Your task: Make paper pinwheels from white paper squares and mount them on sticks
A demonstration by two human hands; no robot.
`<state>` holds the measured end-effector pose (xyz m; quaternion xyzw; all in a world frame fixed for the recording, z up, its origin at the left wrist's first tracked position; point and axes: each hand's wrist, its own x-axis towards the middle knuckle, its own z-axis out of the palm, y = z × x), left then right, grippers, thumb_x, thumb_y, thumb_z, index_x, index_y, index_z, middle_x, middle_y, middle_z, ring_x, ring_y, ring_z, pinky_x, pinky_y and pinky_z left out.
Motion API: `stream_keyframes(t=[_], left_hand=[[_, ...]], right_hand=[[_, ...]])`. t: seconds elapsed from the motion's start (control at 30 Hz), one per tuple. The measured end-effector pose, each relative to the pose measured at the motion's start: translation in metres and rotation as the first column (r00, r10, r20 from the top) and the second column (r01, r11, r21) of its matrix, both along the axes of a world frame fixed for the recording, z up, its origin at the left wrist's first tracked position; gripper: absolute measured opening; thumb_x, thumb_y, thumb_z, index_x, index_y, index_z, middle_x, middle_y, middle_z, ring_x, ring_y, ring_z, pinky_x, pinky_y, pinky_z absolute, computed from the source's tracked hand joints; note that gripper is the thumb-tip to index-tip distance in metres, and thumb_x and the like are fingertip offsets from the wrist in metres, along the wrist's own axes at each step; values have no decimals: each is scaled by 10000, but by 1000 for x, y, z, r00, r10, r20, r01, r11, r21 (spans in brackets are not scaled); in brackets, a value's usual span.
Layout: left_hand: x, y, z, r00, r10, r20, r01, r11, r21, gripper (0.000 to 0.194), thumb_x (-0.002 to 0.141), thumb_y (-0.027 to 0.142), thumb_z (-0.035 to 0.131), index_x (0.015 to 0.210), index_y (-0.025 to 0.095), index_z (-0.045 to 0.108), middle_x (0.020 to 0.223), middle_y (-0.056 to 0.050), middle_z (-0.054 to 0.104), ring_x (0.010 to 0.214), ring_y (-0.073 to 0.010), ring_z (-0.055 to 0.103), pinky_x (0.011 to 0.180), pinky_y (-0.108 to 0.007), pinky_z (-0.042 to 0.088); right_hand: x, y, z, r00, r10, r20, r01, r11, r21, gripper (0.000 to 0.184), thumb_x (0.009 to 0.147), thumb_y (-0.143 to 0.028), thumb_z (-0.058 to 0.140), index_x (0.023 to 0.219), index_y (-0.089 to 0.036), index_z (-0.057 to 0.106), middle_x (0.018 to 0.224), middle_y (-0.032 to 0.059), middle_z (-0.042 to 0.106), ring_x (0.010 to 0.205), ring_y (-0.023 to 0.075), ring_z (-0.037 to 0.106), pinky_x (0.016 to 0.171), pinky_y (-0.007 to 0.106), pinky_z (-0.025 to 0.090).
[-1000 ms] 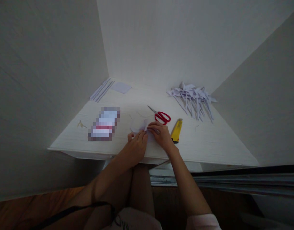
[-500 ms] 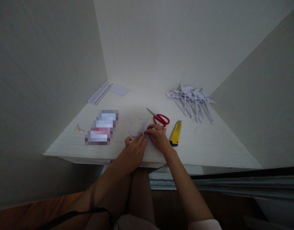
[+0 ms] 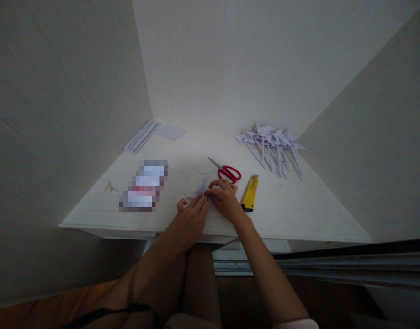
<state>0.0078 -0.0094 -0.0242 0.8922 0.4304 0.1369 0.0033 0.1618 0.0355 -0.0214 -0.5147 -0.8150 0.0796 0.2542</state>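
Observation:
A small folded piece of white paper [image 3: 200, 184] lies on the tabletop in front of me, its near part hidden by my fingers. My left hand [image 3: 192, 215] is closed on its near edge, fingertips pressed close together and the outermost finger curled away to the side. From the right, my right hand [image 3: 226, 201] pinches the same paper, its fingertips meeting those of the left. Just beyond the right hand lie scissors with red handles [image 3: 229, 173], blades pointing away to the left. A yellow box cutter [image 3: 250, 193] rests to the right of that hand.
A phone [image 3: 144, 186] with a blurred screen lies left on the white table [image 3: 93, 214]. Behind it are rolled paper sticks [image 3: 141, 137] and a flat paper sheet [image 3: 171, 131]. Paper pinwheels on sticks [image 3: 269, 139] are heaped back right. Small yellowish bits [image 3: 110, 187] lie far left. Walls enclose three sides.
The view has tilted slightly, so the table sits a little lower. My right fingers have shifted slightly at the paper, and its raised fold looks a bit different.

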Motion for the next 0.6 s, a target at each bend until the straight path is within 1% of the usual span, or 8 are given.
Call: stream_keyframes(t=[0.1, 0.17, 0.27, 0.37, 0.47, 0.6], left_hand=[[-1, 2, 3, 999, 19, 50, -19, 1000, -12, 359, 779, 24, 332, 1106, 111, 452, 1204, -143, 503, 1178, -237, 415, 847, -414, 335], [-3, 5, 10, 996, 22, 92, -18, 999, -35, 329, 786, 51, 325, 1079, 129, 452, 1179, -141, 505, 1096, -228, 470, 815, -414, 335], [-10, 14, 22, 989, -5, 147, 20, 995, -100, 289, 785, 72, 303, 1018, 142, 459, 1122, -129, 516, 994, -206, 501, 770, -381, 341], [-18, 23, 28, 979, -4, 203, 34, 989, -145, 302, 775, 63, 286, 1015, 141, 452, 1084, -110, 532, 990, -189, 500, 786, -361, 333], [-24, 28, 27, 979, 0, 206, 29, 990, -142, 310, 808, 91, 273, 1048, 158, 456, 1100, -95, 552, 1026, -189, 505, 858, -401, 290], [-30, 30, 20, 989, -47, 141, 64, 991, -118, 307, 852, 127, 253, 1052, 177, 482, 1195, -113, 538, 1163, -203, 441, 905, -459, 234]], right_hand=[[0, 0, -1, 1000, -3, -1, 3, 1000, 8, 175, 806, -168, 548, 874, -271, 672, 1034, 25, 604, 1040, 197, 437, 833, 379, 235], [0, 0, -2, 1000, -18, -2, 18, 1000, 14, 186, 802, -162, 544, 874, -277, 672, 1042, 22, 604, 1059, 206, 421, 841, 388, 233], [-1, -1, -2, 999, -53, 12, 53, 999, 2, 207, 782, -148, 536, 855, -279, 679, 1134, 18, 568, 1126, 244, 358, 859, 413, 234], [-3, -1, -1, 996, -81, 27, 81, 997, -15, 230, 758, -134, 513, 801, -275, 690, 1217, 1, 518, 1185, 278, 285, 882, 445, 225], [-3, 1, 0, 997, -77, 22, 77, 997, -20, 271, 744, -107, 479, 772, -268, 694, 1237, -2, 500, 1203, 281, 267, 895, 463, 221], [-4, 2, -1, 997, -78, 8, 78, 997, -14, 317, 722, -64, 452, 765, -264, 694, 1244, -2, 493, 1202, 274, 273, 897, 463, 226]])
